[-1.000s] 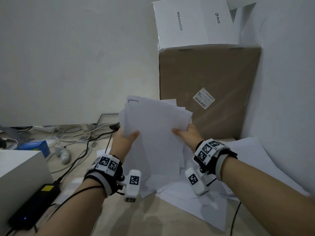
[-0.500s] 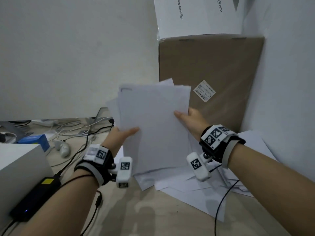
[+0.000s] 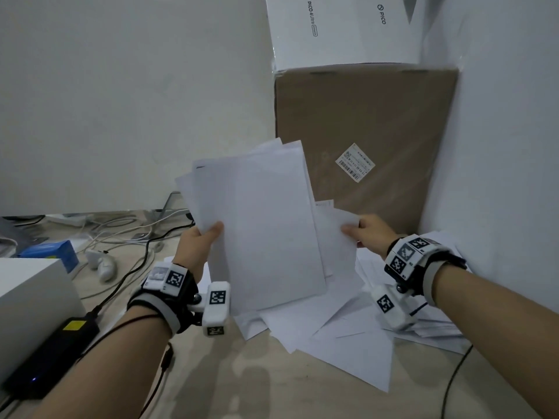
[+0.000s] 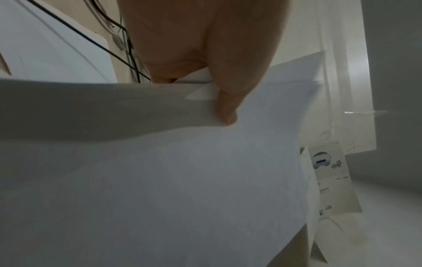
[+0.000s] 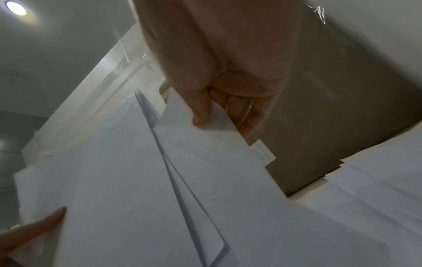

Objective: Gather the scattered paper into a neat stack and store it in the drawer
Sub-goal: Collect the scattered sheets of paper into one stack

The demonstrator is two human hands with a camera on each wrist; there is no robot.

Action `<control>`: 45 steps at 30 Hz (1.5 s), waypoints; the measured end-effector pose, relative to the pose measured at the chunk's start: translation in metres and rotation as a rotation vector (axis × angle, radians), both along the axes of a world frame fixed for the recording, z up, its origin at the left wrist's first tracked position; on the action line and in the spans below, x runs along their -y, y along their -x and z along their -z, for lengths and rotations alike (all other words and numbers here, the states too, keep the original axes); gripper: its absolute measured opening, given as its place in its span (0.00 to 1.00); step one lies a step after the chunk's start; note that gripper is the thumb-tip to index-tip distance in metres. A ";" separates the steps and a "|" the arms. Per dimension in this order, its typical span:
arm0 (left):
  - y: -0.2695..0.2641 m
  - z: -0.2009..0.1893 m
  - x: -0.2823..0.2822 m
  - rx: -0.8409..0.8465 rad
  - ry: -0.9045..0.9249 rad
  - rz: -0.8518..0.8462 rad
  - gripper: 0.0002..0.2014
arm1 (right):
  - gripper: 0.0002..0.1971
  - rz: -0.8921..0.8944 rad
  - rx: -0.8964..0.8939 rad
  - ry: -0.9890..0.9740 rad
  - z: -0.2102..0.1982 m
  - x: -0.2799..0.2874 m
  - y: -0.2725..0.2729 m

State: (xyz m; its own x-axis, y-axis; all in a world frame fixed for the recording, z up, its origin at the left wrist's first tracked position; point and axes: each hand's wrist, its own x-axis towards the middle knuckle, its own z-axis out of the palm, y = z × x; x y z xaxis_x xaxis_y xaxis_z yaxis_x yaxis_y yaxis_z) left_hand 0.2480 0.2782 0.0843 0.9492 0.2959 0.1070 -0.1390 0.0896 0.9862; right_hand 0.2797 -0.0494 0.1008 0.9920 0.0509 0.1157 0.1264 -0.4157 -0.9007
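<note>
The left hand holds a bunch of paper up in the air, above the counter. Its grip is tight on the left edge of the bunch, thumb in front and fingers behind. The left wrist view shows the thumb pressing down on the top sheet, so the sheets cannot slip out. The bunch stands almost upright, likely so the sheets can drop down and line up. They are not lined up yet. Some corners stick out at the top and on the left side.

The right hand is off to the right of the bunch. Its grip pinches other sheets by their top corner. In the right wrist view the thumb lies on top of that corner and the fingers curl under it. It looks like these sheets are being brought over to join the bunch.

More loose paper lies in a messy pile on the counter, near the far right corner, where a brown box leans on the wall. A white box sits on top of the brown one. On the left side of the counter are cables and a black power brick.

No drawer shows in any view. Lots of paper is left to pick up, so the job looks only partly done.
</note>
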 end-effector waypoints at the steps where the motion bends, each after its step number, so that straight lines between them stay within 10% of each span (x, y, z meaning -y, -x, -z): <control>1: 0.000 0.001 0.000 -0.027 0.011 0.018 0.12 | 0.11 0.029 0.024 -0.003 0.000 0.002 -0.002; 18: -0.006 0.075 0.041 -0.496 -0.107 0.039 0.19 | 0.21 0.314 0.170 0.059 -0.031 -0.009 -0.023; 23: -0.005 0.094 0.048 -0.558 -0.275 0.031 0.11 | 0.12 0.434 0.453 0.045 -0.056 0.000 -0.019; 28: 0.004 0.096 0.041 -0.612 -0.116 0.079 0.18 | 0.12 0.082 0.586 0.250 -0.054 -0.018 0.020; 34: 0.028 0.084 0.043 -0.538 0.266 0.216 0.20 | 0.13 -0.336 0.249 0.708 0.024 -0.044 0.043; 45: 0.043 0.096 0.060 -0.720 -0.223 0.383 0.11 | 0.24 -0.655 -0.179 0.643 0.087 -0.068 0.094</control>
